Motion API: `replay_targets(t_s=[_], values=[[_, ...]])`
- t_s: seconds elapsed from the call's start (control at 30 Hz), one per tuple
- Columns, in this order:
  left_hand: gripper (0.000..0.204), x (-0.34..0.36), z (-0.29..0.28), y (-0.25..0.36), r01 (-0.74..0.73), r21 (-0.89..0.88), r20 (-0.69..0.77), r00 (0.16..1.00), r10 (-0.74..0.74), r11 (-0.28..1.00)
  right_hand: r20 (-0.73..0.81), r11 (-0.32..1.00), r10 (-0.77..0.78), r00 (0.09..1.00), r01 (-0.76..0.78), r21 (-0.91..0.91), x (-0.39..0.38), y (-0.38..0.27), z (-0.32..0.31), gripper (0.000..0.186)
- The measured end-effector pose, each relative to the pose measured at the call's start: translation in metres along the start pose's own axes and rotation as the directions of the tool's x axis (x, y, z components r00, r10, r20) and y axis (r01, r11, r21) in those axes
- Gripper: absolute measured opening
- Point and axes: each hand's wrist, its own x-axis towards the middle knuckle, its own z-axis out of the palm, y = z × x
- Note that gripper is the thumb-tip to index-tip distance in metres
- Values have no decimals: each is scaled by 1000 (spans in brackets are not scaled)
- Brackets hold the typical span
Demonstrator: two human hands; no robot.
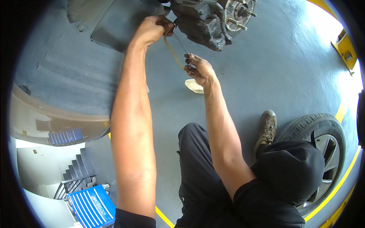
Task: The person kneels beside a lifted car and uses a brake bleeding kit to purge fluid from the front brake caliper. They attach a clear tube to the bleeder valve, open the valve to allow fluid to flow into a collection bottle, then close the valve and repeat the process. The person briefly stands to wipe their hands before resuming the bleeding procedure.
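My left hand (154, 29) reaches up beside the brake caliper (199, 30), its fingers closed on the upper end of a yellowish flexible tube (172, 51). Lower and to the right, my right hand (200, 71) has its fingers curled around the tube's lower end. A thin grey rod-like piece (181, 42) runs between the two hands; whether it is a wire or a tool I cannot make out. Beyond the caliper shows the wheel hub (240, 13) with its bare studs. Below my right hand, a pale yellowish object (194, 86) is partly hidden by my wrist.
Dark body panels (118, 24) and the vehicle's bumper (61, 117) fill the left. A removed wheel (327, 152) lies at the right, near my shoe (268, 127). A blue tool cabinet (92, 207) and stairs (79, 167) appear lower left; a yellow lift part (346, 51) is far right.
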Motion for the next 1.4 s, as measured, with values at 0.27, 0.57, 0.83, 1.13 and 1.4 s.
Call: replay_targets(t_s=[0.27, 0.57, 0.83, 1.13, 1.4], values=[[14, -5, 1, 0, -23, 87, -43, 999, 27, 996, -135, 994, -34, 990, 47, 95, -22, 18, 27, 22], [15, -7, 2, 1, -48, 8, -31, 998, 48, 999, -135, 983, -136, 981, 151, 105, -19, 24, 29, 22], [16, -8, 3, 6, -50, 63, -40, 998, 52, 997, -42, 960, -227, 973, 231, 156, -7, 21, 15, 25], [25, 1, -6, 0, -56, 47, 27, 998, 54, 997, -198, 979, -154, 968, 176, 99, -11, 27, 28, 36], [28, -11, -5, 13, -27, 134, 1, 1000, 27, 991, -209, 978, -169, 963, 190, 83, -27, 22, 37, 32]])
